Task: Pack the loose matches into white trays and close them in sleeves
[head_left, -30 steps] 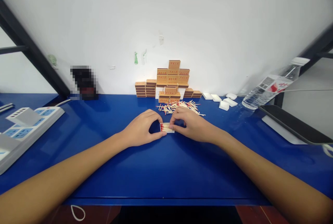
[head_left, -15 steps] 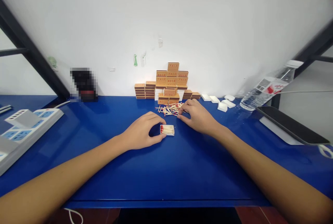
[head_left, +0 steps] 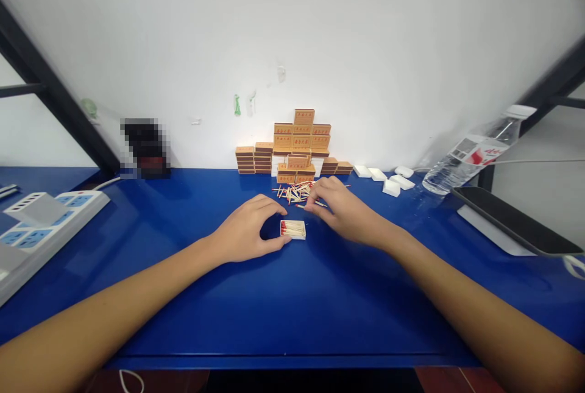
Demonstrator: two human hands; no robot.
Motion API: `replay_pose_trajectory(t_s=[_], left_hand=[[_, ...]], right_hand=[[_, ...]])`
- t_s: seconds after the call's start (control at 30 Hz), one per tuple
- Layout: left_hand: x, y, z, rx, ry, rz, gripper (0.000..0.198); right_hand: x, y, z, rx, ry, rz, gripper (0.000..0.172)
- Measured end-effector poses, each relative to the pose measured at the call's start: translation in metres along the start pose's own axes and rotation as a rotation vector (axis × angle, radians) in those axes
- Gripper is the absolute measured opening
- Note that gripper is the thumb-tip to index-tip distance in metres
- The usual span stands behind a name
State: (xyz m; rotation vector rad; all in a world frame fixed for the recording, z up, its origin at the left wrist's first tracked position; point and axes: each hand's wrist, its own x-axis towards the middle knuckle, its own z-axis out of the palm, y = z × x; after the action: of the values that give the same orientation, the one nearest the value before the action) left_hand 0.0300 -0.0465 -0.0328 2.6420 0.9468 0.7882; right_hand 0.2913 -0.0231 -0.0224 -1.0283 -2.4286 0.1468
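A white matchbox tray (head_left: 299,236) lies on the blue desk, holding several matches (head_left: 291,228) with red heads toward the left. My left hand (head_left: 244,230) curves around its left end; the thumb tip touches the near left corner while the index finger stays apart from the far edge. Above and right of the tray, my right hand (head_left: 340,209) pinches a match (head_left: 300,206) between thumb and index finger, its red head pointing left. Just behind is a loose heap of red-tipped matches (head_left: 292,192), partly hidden by the right hand.
Stacked orange matchboxes (head_left: 301,141) stand against the wall. Several empty white trays (head_left: 392,187) lie to their right. A tilted water bottle (head_left: 475,152) and a black phone-like slab (head_left: 514,219) are at the right. At the left sits a power strip (head_left: 68,222).
My right hand has moved left and slightly nearer, drawing a match off the heap. My left index finger has lifted away from the tray's far edge.
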Motion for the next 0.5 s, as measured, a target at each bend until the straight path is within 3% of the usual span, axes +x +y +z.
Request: replay_pose_trajectory(t_s=[0.17, 0.37, 0.5], left_hand=[[0.001, -0.003, 0.001, 0.001, -0.028, 0.010, 0.023], [0.001, -0.003, 0.000, 0.008, -0.008, -0.003, 0.024], [0.001, -0.002, 0.000, 0.023, -0.003, -0.002, 0.024]], right_hand=[[-0.002, -0.022, 0.003, 0.046, -0.068, -0.072, 0.009], [0.002, 0.004, -0.006, 0.021, 0.034, 0.019, 0.013], [0.002, -0.002, -0.005, 0.127, -0.033, -0.011, 0.009]])
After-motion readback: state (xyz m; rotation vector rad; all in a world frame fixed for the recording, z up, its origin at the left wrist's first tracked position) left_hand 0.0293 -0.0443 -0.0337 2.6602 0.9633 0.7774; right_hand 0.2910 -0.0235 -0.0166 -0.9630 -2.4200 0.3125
